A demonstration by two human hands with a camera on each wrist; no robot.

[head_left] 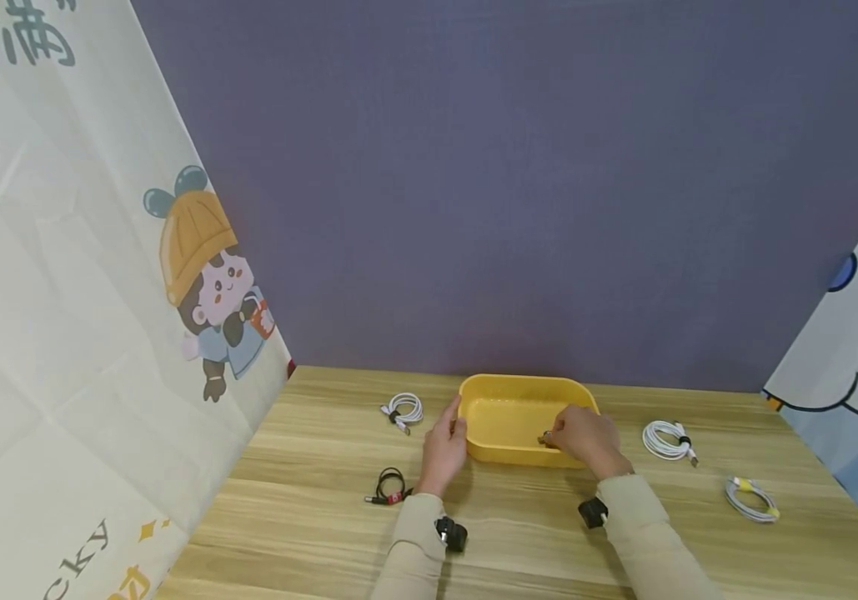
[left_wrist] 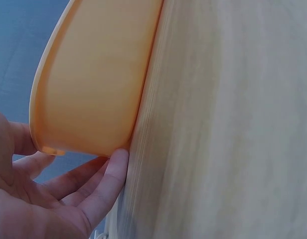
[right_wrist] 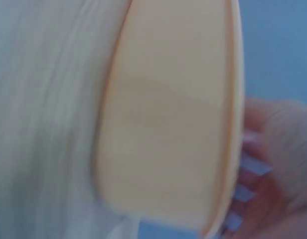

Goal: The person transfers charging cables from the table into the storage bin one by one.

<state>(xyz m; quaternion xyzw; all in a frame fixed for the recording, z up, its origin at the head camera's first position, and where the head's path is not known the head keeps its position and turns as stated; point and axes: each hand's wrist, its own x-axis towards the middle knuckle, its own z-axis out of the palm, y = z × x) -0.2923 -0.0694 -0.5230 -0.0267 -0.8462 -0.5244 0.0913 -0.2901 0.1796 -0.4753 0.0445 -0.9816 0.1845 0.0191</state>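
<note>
yellow tub (head_left: 507,417) sits at 12 o'clock on the wooden table (head_left: 308,517), close to the purple back wall (head_left: 519,183). left hand (head_left: 444,446) is at the tub's 9 o'clock end, thumb over the rim, fingers against the outer wall; in the left wrist view the fingers (left_wrist: 111,172) lie fairly straight along the tub's (left_wrist: 93,74) underside edge, thumb side curled round the rim, so it grips the tub. right hand (head_left: 586,437) is at the tub's 4 o'clock corner, fingers hooked over the near rim; the right wrist view is blurred but shows fingertips (right_wrist: 248,167) behind the rim of the tub (right_wrist: 163,124), so it also grips it. tub looks empty, though a small dark bit shows by the right fingertips, too small to tell what.

around it: white coiled cable (head_left: 403,409) at 10 o'clock, black coiled cable (head_left: 389,486) at 8 o'clock, second white cable (head_left: 669,440) at 3 o'clock, grey cable with yellow ties (head_left: 751,498) at 4 o'clock, all apart from the tub.

step in hand, my read: both hands seating or steadying the tub. next move likely calls for letting go one hand and reaching the nearest cable, keeping the tub from sliding.
</note>
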